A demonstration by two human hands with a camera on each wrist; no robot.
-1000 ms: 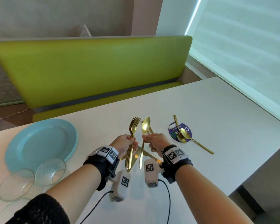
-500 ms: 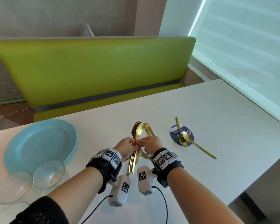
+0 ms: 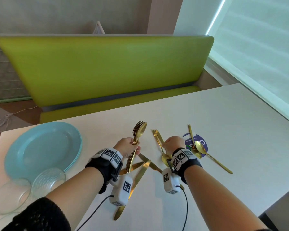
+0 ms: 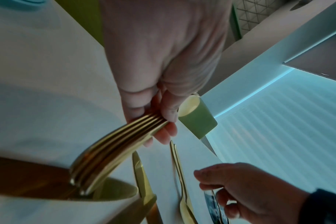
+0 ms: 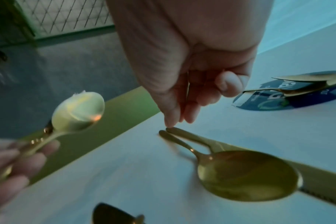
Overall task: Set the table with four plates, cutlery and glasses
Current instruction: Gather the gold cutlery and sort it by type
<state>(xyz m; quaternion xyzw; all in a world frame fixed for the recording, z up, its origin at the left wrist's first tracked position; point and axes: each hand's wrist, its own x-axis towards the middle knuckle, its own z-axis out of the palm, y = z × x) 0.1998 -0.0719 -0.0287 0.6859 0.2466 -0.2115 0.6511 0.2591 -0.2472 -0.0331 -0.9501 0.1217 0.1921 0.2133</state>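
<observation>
Gathering gold cutlery: left hand [image 3: 127, 146] gripping a bundle [image 3: 137, 139] of forks and a spoon above the table [image 3: 223, 117], right hand [image 3: 172, 144] empty, fingers relaxed over a spoon [image 3: 163, 152] and knife [image 3: 159, 136]; best pinching handles, lifting both together.

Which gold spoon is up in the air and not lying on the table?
The spoon bundled with the forks in the left hand. The other spoons all lie flat on the table.
</observation>
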